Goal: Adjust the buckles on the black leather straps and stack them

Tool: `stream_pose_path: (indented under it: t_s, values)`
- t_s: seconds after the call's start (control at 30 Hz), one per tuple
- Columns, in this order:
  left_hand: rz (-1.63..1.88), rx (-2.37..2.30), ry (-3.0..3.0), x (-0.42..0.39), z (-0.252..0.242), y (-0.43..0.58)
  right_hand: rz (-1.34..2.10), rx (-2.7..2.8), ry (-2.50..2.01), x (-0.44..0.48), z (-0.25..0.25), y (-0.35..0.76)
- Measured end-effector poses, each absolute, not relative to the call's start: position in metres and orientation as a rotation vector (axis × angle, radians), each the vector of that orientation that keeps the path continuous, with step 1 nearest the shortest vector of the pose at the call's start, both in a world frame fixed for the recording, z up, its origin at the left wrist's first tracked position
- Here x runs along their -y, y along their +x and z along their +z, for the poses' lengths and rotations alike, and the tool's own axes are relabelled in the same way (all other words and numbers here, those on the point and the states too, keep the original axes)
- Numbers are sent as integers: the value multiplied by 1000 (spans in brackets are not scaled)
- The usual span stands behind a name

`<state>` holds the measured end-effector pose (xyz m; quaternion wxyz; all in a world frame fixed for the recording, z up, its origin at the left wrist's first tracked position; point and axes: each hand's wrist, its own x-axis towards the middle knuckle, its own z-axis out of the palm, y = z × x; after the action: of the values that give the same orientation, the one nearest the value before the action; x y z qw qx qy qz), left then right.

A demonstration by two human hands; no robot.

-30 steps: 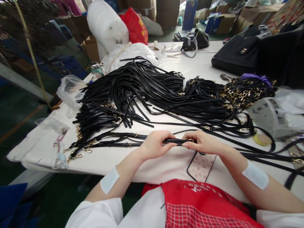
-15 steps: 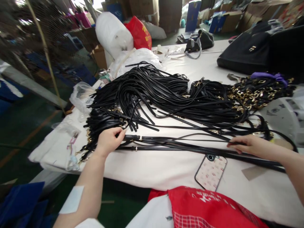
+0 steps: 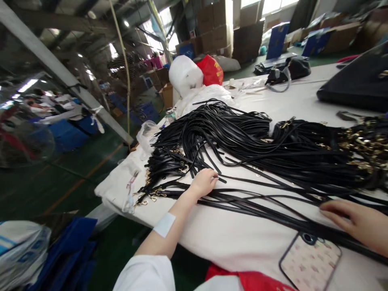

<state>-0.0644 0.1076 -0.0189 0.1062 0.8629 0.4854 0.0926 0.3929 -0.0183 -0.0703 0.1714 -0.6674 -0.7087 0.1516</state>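
Note:
A big heap of black leather straps (image 3: 242, 137) with gold clasps covers the white table (image 3: 230, 238). My left hand (image 3: 204, 182) rests on a few straps laid out lengthwise near the front edge (image 3: 257, 208), fingers curled down on them. My right hand (image 3: 357, 222) lies flat on the same straps at the right, fingers stretched out. A phone in a patterned case (image 3: 311, 260) lies just below my right hand.
A bundle of finished straps with gold hooks (image 3: 157, 178) sits at the table's left end beside a clear plastic bag (image 3: 147, 133). Black handbags (image 3: 357, 83) stand at the back right. A white roll (image 3: 184, 74) and red bag (image 3: 212, 68) stand behind the heap.
A second ago both hands held one strap together at the middle. They have spread apart, laying the strap down along the table. The view has swung up and to the left.

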Motion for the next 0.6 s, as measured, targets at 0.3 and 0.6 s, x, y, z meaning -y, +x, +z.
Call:
stream_pose_path:
  t_s: [0.3,0.6]
  values:
    - [111,-1282,2579,-114,-41,39,463,2221,-1685,21,-25,302]
    - [18,-714,2375,-61,34,33,261,2188,-1620,22,-3,287]
